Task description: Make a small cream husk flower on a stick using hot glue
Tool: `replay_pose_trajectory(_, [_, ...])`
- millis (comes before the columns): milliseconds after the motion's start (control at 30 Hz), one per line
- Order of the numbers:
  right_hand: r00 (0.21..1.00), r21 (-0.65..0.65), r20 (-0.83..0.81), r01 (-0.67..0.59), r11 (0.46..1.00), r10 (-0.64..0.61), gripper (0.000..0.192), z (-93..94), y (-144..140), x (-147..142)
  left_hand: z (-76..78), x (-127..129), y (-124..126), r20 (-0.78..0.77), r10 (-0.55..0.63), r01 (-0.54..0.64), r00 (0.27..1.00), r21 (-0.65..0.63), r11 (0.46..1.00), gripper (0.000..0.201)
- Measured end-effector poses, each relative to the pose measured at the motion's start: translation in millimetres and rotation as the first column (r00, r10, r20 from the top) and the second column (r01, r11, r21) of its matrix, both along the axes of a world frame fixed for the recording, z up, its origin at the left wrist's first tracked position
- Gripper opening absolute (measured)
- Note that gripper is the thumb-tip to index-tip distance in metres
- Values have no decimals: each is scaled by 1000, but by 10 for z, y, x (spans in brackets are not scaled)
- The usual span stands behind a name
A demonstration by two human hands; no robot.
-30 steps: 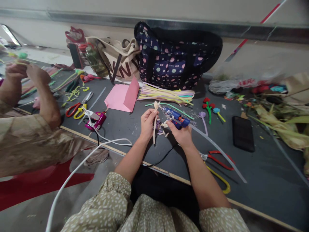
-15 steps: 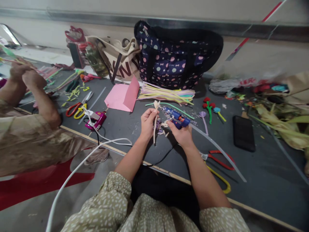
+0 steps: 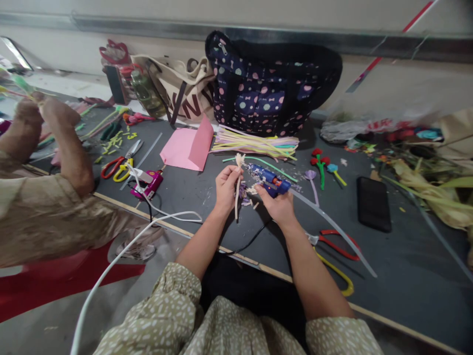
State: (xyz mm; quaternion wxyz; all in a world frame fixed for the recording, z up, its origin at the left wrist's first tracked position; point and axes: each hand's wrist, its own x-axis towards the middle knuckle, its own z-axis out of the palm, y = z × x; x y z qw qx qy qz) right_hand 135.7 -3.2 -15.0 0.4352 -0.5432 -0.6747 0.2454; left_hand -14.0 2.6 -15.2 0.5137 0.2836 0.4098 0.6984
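Two glue guns on dark table (image 3: 406, 276): blue glue gun (image 3: 271, 181), magenta glue gun (image 3: 150, 185). Two bags against wall: navy polka-dot fabric bag (image 3: 269, 84), beige canvas tote bag (image 3: 181, 93). Two scissors: red-and-yellow-handled scissors at left (image 3: 118, 165), red-and-yellow-handled scissors at right (image 3: 334, 254). One folded pink paper sheet (image 3: 188, 147). One black phone (image 3: 373, 203). One bundle of pastel pipe-cleaner sticks (image 3: 254, 143); stick count cannot be told. Three small red pipe-cleaner flowers on green stems (image 3: 319, 160).

**Dark worktable against a pale wall**

A dark grey table (image 3: 406, 276) is filling the view from nine to three o'clock, its wooden edge (image 3: 192, 235) running diagonally. A pale wall (image 3: 258, 12) is standing at twelve, a metal rail (image 3: 148, 28) crossing it. Grey floor with a red patch (image 3: 44, 286) is showing at eight.
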Motion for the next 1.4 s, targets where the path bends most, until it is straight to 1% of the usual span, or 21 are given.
replay_pose_trajectory(167, [1000, -4, -9, -1, 1000, 1, 31, 1, -9, 2, -3, -6, 3, 5, 8, -8, 1000, 21, 1000, 23])
replay_pose_trajectory(333, [999, 14, -32, 35, 999, -35, 29, 8, -10, -5, 14, -8, -6, 11, 5, -5, 1000, 8, 1000, 24])
replay_pose_trajectory(467, [998, 18, -63, 19, 1000, -18, 28, -1, 0, -6, 13, -5, -16, -13, -6, 6, 1000, 6, 1000, 24])
replay_pose_trajectory(633, [998, 7, -49, 25, 1000, -25, 30, -9, 0, -5, -2, -5, -10, -23, -10, 11, 1000, 28, 1000, 23])
replay_pose_trajectory(800, [998, -2, -55, 16, 1000, -16, 28, 16, -14, -10, 0, -5, -7, -58, 8, -7, 998, 20, 1000, 24])
replay_pose_trajectory(967, [999, 3, -38, 7, 1000, -7, 29, 27, -16, -8, 12, -7, -10, -21, -2, 2, 1000, 21, 1000, 24])
replay_pose_trajectory(1133, [1000, 10, -11, 14, 1000, -14, 31, -9, -5, -3, 1, -10, -5, 2, -4, 4, 1000, 35, 999, 23])
replay_pose_trajectory(1400, [1000, 10, 5, 14, 1000, -14, 32, -37, 5, 3, -7, -17, 1, -21, 1, -1, 1000, 19, 1000, 26])
